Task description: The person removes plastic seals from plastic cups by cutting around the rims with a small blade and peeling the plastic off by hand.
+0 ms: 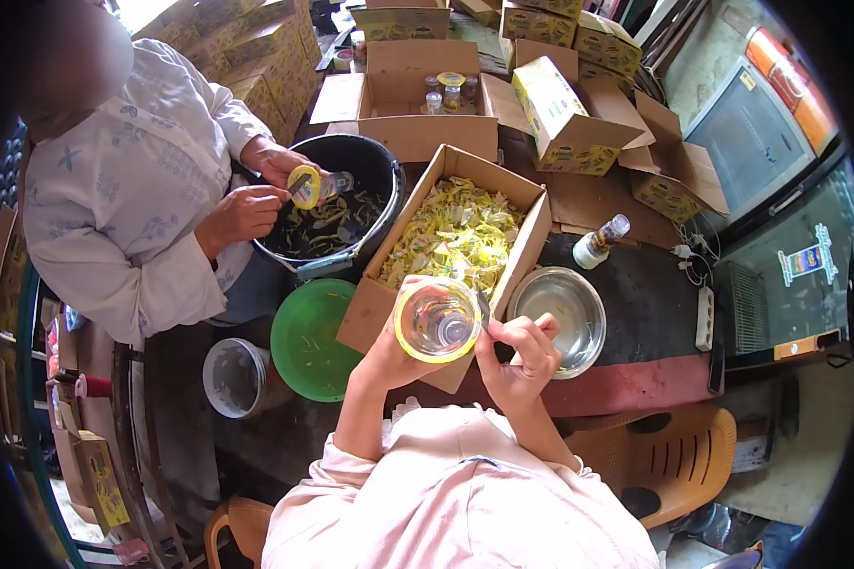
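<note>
My left hand (385, 353) is closed around a clear plastic cup (438, 322) with a yellow rim, its round opening facing up toward me. At the cup's right edge, my right hand (519, 362) pinches a small dark blade (484, 307) against the rim. Just beyond my hands stands a cardboard box (533, 237) filled with thin yellow and clear plastic shavings (460, 232). A shiny metal bowl (593, 318) sits beside my right hand. To the left of my left hand is a green basin (304, 346).
Across to the left, a person (133, 190) holds a yellow-rimmed cup (306, 187) and a blade over a black bucket (389, 213) with shavings. Open cartons (413, 81) line the back. A stack of cups (598, 245) stands right; a grey pail (232, 379) is left.
</note>
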{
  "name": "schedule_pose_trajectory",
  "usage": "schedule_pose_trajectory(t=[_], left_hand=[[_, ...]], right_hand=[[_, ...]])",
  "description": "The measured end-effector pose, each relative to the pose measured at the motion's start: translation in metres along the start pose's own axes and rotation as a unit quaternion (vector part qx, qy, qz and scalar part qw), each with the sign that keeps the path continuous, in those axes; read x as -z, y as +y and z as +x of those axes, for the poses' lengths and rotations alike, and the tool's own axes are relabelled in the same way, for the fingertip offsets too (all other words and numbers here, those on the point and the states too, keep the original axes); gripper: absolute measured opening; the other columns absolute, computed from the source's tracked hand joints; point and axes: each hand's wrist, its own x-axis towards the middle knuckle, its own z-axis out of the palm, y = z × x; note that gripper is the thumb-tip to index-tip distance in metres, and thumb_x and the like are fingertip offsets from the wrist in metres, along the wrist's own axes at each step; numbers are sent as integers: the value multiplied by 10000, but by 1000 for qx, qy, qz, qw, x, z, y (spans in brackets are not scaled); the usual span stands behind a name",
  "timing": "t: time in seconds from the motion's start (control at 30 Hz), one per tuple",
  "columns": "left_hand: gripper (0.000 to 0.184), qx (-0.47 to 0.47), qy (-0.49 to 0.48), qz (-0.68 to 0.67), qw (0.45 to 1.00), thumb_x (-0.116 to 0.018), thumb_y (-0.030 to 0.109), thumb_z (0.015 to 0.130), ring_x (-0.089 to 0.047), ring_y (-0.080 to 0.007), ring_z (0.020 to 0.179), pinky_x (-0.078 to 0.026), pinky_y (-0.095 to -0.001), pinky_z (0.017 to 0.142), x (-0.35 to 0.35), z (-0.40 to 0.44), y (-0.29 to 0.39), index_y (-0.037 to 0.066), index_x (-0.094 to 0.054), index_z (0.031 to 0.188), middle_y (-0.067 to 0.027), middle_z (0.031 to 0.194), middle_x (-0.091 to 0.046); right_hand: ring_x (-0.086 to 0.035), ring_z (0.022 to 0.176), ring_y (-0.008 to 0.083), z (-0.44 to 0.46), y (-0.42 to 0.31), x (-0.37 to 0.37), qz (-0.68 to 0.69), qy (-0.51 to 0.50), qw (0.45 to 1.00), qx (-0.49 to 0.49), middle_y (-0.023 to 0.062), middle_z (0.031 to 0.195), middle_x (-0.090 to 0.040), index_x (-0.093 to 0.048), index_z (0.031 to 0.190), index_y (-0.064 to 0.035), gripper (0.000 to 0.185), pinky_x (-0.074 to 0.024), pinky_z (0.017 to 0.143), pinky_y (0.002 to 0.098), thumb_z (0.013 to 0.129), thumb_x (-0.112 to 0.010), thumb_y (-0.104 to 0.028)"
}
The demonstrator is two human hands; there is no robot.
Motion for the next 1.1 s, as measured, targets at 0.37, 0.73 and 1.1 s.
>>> schedule_pose_trajectory(t=[0.37, 0.73, 1.1], left_hand=[[589, 10, -11, 19, 1000, -780, 50, 580, -480, -207, 993, -400, -308, 847, 19, -8, 0, 57, -476, 1084, -88, 1074, -452], [648, 24, 57, -91, 994, -802, 86, 632, -511, -178, 1019, -470, -312, 846, 5, -13, -8, 39, -426, 1157, -76, 1092, -452], [625, 11, 57, -17, 998, -791, 47, 599, -540, -217, 963, -466, -317, 809, -24, -3, -13, 37, -457, 1127, -95, 1022, -503]], right_hand=[[-530, 545, 96, -1, -18, -11, -31, -4, 1000, -5, -24, 666, -636, -620, 742, -132, 167, -298, 638, 268, 654, -726, -37], [-520, 526, 121, -13, -20, -17, -42, -4, 999, -27, 10, 619, -595, -611, 743, -82, 147, -300, 655, 277, 656, -707, -13], [-531, 538, 111, 12, 9, 9, -7, -21, 1000, -13, -15, 631, -599, -641, 771, -121, 164, -289, 645, 277, 655, -726, -42]])
